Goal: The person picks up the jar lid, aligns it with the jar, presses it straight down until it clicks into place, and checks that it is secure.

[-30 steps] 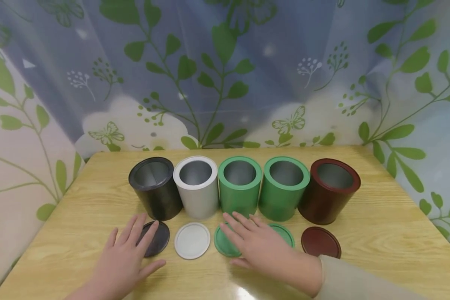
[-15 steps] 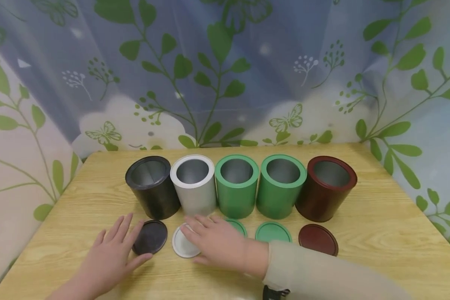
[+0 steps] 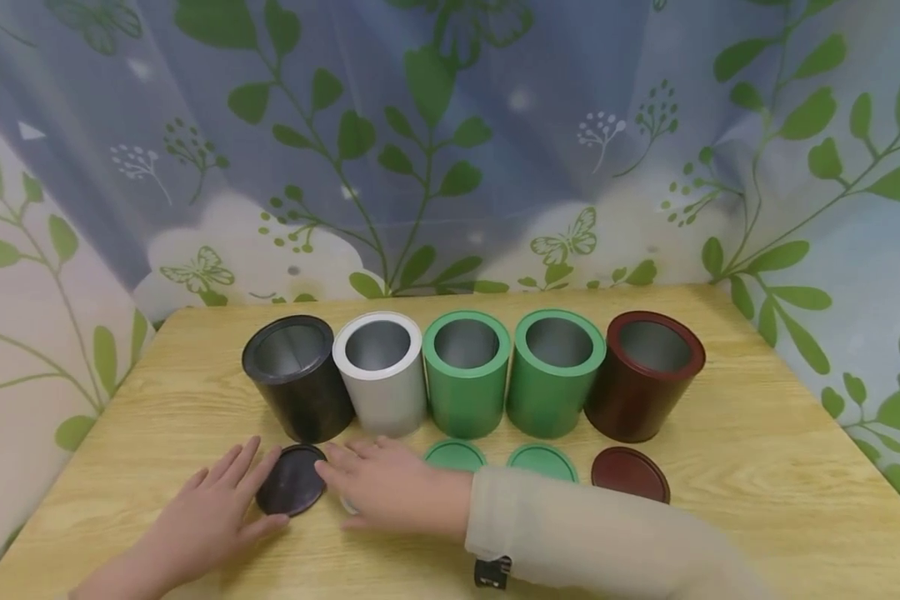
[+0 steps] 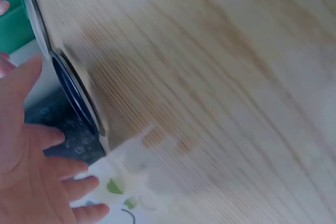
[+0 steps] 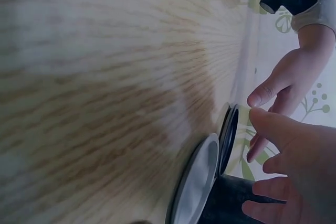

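My left hand (image 3: pixel 210 517) is just left of the black lid (image 3: pixel 291 482), fingers spread. My right hand (image 3: pixel 397 490) hovers over the white lid (image 5: pixel 199 184), which it mostly covers in the head view. Its fingertips come near the black lid's right edge. Both hands look relaxed and grip nothing. To the right lie two green lids (image 3: pixel 456 455) and a dark red lid (image 3: pixel 632 475). Behind the lids stand matching open cans in a row: black (image 3: pixel 311 408), white (image 3: pixel 390 400), two green (image 3: pixel 467 400) and dark red (image 3: pixel 630 404).
The wood-grain table (image 3: pixel 742 467) carries the cans and lids. A curtain (image 3: pixel 495 192) printed with leaves and butterflies hangs behind it and at the sides. A black strap (image 3: pixel 492 572) hangs by the right sleeve (image 3: pixel 592 533).
My right hand has moved left, from over the green lids to over the white lid. The left hand has shifted slightly left of the black lid. Cans and lids keep their arrangement.
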The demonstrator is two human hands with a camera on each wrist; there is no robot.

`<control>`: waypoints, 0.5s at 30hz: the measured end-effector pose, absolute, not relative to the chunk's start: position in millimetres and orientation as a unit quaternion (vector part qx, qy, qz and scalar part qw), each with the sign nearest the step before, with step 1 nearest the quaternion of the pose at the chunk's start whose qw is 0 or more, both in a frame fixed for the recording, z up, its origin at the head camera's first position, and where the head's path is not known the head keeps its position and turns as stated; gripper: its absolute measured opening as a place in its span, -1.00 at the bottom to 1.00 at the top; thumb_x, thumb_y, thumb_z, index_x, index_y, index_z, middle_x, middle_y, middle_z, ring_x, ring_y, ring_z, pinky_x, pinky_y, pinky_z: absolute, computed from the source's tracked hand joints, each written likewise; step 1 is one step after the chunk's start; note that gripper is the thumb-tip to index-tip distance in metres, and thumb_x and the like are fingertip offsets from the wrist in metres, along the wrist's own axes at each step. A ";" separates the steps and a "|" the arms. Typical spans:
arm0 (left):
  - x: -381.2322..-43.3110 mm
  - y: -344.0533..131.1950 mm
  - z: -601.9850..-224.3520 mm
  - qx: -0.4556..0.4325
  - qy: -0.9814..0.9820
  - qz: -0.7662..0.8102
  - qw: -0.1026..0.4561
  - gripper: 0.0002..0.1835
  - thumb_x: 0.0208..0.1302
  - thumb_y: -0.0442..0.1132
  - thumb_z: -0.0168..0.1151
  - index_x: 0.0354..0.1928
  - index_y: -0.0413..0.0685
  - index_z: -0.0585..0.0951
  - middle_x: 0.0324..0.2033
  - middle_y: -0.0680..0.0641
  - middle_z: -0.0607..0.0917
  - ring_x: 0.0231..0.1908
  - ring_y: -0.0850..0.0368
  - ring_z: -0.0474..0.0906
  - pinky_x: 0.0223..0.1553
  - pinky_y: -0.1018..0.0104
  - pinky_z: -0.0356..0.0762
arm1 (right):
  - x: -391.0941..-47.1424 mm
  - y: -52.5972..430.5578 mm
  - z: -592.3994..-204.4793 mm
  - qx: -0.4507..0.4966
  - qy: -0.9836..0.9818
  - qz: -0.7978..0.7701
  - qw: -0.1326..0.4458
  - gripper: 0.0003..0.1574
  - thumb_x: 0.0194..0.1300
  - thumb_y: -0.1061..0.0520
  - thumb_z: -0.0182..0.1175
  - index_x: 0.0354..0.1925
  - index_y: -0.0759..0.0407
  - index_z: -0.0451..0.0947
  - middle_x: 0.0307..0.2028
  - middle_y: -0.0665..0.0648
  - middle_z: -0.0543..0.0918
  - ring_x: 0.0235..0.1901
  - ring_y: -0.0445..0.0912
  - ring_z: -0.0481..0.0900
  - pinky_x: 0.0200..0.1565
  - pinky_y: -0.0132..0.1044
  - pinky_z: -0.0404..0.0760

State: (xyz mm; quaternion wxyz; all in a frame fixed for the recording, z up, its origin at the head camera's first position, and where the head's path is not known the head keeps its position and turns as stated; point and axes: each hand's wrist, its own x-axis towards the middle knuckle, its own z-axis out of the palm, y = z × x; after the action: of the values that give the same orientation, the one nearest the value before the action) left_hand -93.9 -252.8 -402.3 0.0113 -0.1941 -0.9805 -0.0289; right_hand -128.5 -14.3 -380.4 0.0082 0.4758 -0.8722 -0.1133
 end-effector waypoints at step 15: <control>-107.1 -263.3 -413.0 -0.242 -0.968 -0.059 -0.027 -0.10 0.06 0.37 0.15 0.28 -0.16 0.38 0.25 -0.40 0.29 0.10 -0.27 0.41 -0.04 -0.23 0.40 | -136.8 -41.3 -392.8 0.482 -0.858 -0.175 -0.017 -0.15 0.27 -0.44 -0.09 0.41 -0.16 0.11 0.37 -0.08 0.17 0.27 -0.14 0.25 0.17 -0.30 0.34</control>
State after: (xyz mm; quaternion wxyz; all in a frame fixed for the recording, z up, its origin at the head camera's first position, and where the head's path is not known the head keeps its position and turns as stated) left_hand -107.1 -263.3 -413.0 -0.0270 -0.2418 -0.9682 -0.0588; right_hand -136.8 -41.3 -392.8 -0.0174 0.4824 -0.8582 -0.1746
